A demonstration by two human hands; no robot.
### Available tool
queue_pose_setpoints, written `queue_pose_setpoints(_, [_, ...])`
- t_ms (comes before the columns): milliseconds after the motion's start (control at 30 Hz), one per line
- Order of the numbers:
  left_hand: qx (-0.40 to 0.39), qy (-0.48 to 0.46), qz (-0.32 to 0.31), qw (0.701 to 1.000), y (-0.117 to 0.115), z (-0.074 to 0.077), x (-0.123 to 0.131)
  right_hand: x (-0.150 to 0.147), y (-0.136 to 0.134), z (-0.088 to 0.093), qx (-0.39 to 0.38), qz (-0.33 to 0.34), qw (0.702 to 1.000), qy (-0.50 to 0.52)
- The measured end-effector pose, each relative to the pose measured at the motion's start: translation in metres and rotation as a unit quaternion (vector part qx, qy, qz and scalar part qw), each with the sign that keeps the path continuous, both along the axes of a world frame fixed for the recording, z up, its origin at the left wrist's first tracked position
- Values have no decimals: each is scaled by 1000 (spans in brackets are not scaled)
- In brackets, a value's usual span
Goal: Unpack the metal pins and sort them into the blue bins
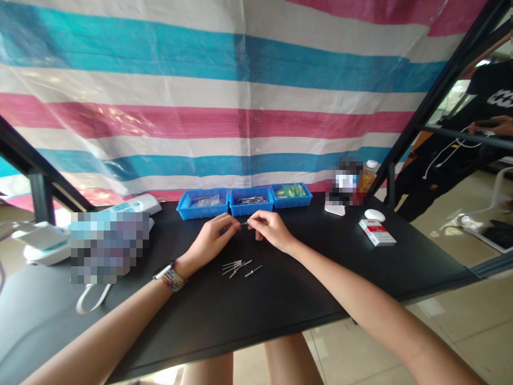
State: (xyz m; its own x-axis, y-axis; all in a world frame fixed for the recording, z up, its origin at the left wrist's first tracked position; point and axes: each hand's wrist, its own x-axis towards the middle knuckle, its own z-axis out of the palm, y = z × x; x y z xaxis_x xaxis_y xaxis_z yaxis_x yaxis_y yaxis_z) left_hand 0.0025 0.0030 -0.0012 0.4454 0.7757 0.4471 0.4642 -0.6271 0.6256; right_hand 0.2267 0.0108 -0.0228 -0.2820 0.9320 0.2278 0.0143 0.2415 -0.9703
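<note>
My left hand and my right hand meet fingertip to fingertip just in front of the blue bins. A thin metal rivet spans the small gap, pinched from both sides; its ends are hidden in the fingers. Below the hands, several silver pop rivets lie in a loose cluster on the black table, with one rivet slightly apart on the right. The middle blue bin holds many more metal pins.
A left blue bin contains a clear plastic bag, and a right blue bin holds green-and-white packets. Power strips and a blurred pouch lie left. At right are a red-white box, a white oval case and a standing person.
</note>
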Motion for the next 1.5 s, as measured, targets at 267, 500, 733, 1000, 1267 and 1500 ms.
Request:
queue_pose_setpoints(267, [-11,14,4,1000,4,-7,-2,4,3,2,-3,-19,999,37])
queue_pose_setpoints(500, [-20,-19,17,999,-2,0,1,6,6,0,-2,8,1000,27])
queue_pose_setpoints(733, [-8,-21,10,1000,-6,6,0,7,6,0,-2,11,1000,16])
queue_pose_setpoints(1000, [4,-9,24,1000,-4,4,-1,6,0,6,-4,-11,999,47])
queue_pose_setpoints(1267, [-6,-8,12,1000,-4,5,1,5,0,5,7,-29,998,50])
queue_pose_setpoints(1500, [-34,-10,-17,999,-3,0,-2,18,15,17,75,-170,982,22])
